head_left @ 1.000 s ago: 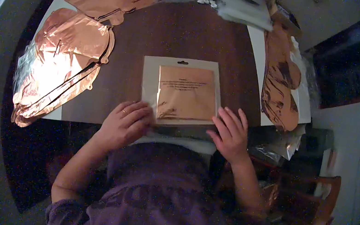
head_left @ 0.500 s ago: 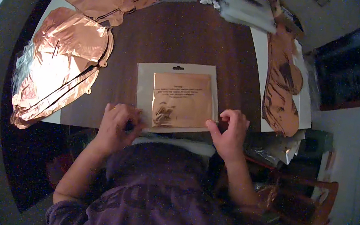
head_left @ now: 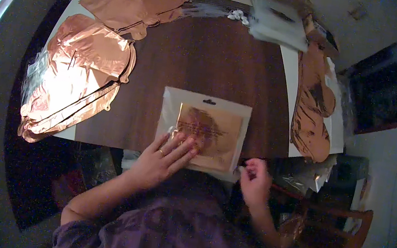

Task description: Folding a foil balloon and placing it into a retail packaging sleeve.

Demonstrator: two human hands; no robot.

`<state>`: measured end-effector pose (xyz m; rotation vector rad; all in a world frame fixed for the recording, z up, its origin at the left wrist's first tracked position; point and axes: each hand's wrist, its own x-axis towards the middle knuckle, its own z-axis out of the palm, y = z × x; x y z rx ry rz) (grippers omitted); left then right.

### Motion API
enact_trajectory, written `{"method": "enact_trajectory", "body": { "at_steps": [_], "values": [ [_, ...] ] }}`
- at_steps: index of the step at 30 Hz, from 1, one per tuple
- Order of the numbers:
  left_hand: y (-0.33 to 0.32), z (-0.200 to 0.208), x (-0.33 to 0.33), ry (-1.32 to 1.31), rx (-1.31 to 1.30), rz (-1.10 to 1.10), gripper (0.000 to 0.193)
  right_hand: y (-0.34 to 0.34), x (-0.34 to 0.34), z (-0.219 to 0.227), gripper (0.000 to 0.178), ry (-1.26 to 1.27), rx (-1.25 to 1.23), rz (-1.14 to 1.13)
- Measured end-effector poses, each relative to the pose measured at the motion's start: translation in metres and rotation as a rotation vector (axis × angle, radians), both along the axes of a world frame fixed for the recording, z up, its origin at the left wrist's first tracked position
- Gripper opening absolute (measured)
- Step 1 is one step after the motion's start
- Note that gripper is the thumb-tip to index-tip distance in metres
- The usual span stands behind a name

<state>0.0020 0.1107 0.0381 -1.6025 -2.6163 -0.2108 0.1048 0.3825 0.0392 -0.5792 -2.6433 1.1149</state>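
A flat plastic pouch [head_left: 223, 145] with a white border and a hang hole lies at the table's near edge. Folded copper-coloured foil shows through its front, along with small dark print. My left hand [head_left: 160, 163] rests on the pouch's lower left part, fingers stretched out flat, a ring on one of them. Just off the lower right corner is my right hand [head_left: 255, 183], its fingers curled and thumb drawn in. Whatever may be between those fingertips is too small and blurred to make out.
Shiny copper foil balloons [head_left: 79, 80] lie flat in a stack at the left, with more foil balloons [head_left: 118, 9] behind. Others [head_left: 313, 110] line the right side. Clear plastic bags [head_left: 277, 23] and a small white crumpled heap [head_left: 238, 15] sit at the back. A wooden chair [head_left: 334, 211] stands right.
My left hand has moved right and now lies flat on the pouch. In the picture, the pouch sits lower and further right. My right hand has dropped lower beside its corner.
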Motion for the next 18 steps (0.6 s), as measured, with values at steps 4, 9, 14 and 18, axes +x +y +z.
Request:
{"method": "enact_trajectory", "body": {
  "at_steps": [4, 9, 14, 18],
  "values": [
    [-0.008, -0.007, -0.001, -0.027, 0.187, -0.135, 0.054, 0.051, 0.022, -0.006, 0.027, 0.13, -0.313, -0.122],
    [0.038, 0.024, 0.007, 0.027, 0.282, -0.586, 0.05, 0.103, 0.015, 0.052, 0.039, -0.278, -0.697, 0.292],
    [0.038, 0.017, 0.005, -0.024, 0.328, -0.625, 0.05, 0.119, 0.049, 0.103, 0.03, -0.723, -0.326, 0.439],
    [-0.004, -0.01, 0.005, -0.268, 0.429, -0.382, 0.051, 0.119, 0.149, 0.128, 0.033, 0.137, -0.904, -0.341]
  ]
}}
